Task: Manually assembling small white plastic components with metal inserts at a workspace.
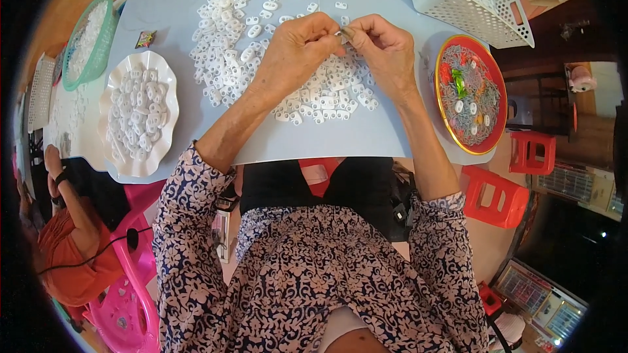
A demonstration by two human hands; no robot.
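Observation:
Both hands meet above a heap of small white oval plastic pieces with two holes [226, 52] on the table. My left hand [297, 49] is closed in a pinch, and a bit of a small white plastic piece [339, 36] shows at its fingertips. Right against it, my right hand [383, 46] pinches with thumb and forefinger; what it holds is too small and covered to make out. Below the hands, more white pieces [327, 101] lie spread toward the table's near edge.
On the left stand a scalloped white dish [171, 101] of white pieces and a green basket [112, 33]. At right are a red gold-rimmed tray [499, 101] of small grey parts and a white perforated basket [432, 6]. Red stools [495, 197] and another person [75, 248] flank the table.

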